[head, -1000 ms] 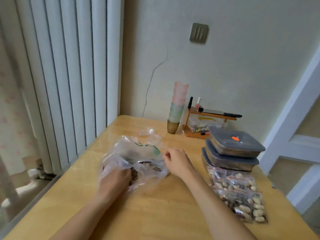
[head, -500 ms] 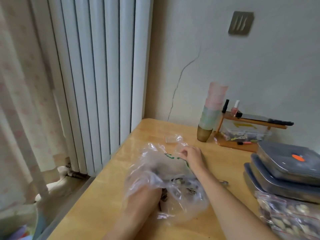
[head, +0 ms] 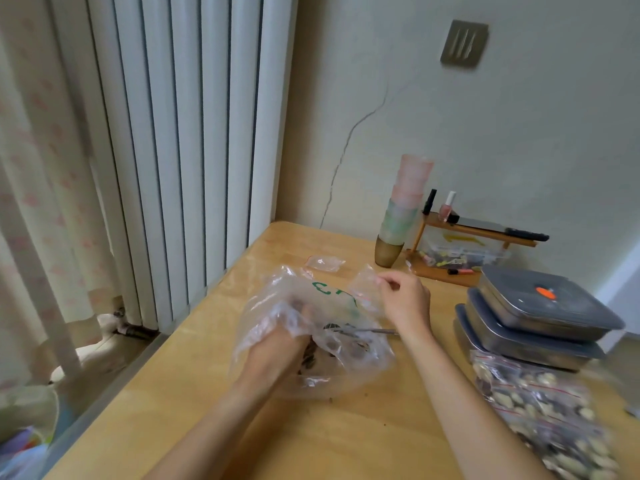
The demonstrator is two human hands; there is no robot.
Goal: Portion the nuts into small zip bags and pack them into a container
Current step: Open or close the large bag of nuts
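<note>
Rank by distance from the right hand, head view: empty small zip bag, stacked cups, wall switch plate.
From the right hand:
1. Empty small zip bag, on the table just beyond-left.
2. Stacked cups, at the wall behind.
3. Wall switch plate, high on the wall.

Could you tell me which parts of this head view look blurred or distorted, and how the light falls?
Head view: soft, even daylight with no hard shadows; motion blur smears the filled zip bags at lower right and the wall plate; wide-angle bending curves the white slats; a mild sheen on the large plastic bag partly veils the left hand inside it.
</note>
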